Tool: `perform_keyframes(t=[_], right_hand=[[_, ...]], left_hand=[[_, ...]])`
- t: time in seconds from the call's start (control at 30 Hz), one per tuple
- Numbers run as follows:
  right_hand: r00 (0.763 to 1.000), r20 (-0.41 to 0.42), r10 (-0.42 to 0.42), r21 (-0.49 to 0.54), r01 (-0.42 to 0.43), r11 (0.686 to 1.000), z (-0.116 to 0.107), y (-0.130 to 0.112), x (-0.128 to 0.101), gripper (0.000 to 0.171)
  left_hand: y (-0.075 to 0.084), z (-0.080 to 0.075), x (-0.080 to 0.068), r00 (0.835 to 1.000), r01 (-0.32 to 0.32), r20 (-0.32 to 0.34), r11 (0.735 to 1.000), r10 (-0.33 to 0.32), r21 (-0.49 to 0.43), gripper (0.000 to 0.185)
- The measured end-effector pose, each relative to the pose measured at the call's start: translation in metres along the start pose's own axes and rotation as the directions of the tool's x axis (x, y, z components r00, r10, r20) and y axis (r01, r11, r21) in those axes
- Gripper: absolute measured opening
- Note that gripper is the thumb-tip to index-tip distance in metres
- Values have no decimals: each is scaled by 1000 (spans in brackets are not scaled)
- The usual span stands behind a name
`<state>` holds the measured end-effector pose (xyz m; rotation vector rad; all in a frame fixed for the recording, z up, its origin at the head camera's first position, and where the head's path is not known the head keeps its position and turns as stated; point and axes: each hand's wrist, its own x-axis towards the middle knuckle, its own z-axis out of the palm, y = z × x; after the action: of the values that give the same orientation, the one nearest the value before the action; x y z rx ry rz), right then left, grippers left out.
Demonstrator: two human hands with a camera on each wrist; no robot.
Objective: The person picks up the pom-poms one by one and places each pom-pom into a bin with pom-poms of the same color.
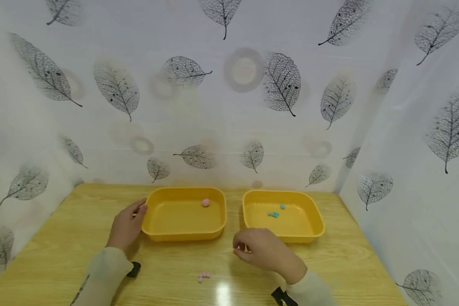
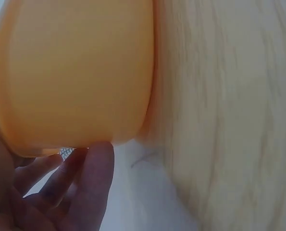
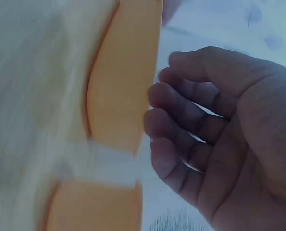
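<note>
A person's left hand rests against the left wall of a yellow tray on a wooden table, fingers nearly straight and touching the tray's outer corner. A single pink bead lies inside that tray, well beyond the fingertips, near its far wall. The right hand hovers over the table just in front of the gap between the two trays, its fingers curled inward; whether they pinch anything cannot be told from any view. A second yellow tray sits just past that hand's knuckles, holding a few blue beads. A small cluster of pink beads lies on the table, near the right hand's thumb side and closer to the person.
</note>
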<state>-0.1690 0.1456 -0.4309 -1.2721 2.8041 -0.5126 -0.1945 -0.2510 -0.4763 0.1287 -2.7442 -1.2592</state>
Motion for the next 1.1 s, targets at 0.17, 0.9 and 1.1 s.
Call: perform_keyframes(t=[0.17, 0.9, 1.1], right_hand=[[989, 146, -19, -36, 24, 999, 23, -29, 20, 5], [983, 183, -6, -19, 10, 1000, 50, -51, 36, 18], [982, 181, -48, -35, 55, 998, 53, -53, 39, 14]], left_hand=[[6, 5, 1, 1000, 8, 11, 1000, -8, 19, 59], [13, 15, 0, 998, 35, 48, 999, -37, 39, 54], [13, 17, -1, 997, 54, 49, 998, -56, 41, 53]])
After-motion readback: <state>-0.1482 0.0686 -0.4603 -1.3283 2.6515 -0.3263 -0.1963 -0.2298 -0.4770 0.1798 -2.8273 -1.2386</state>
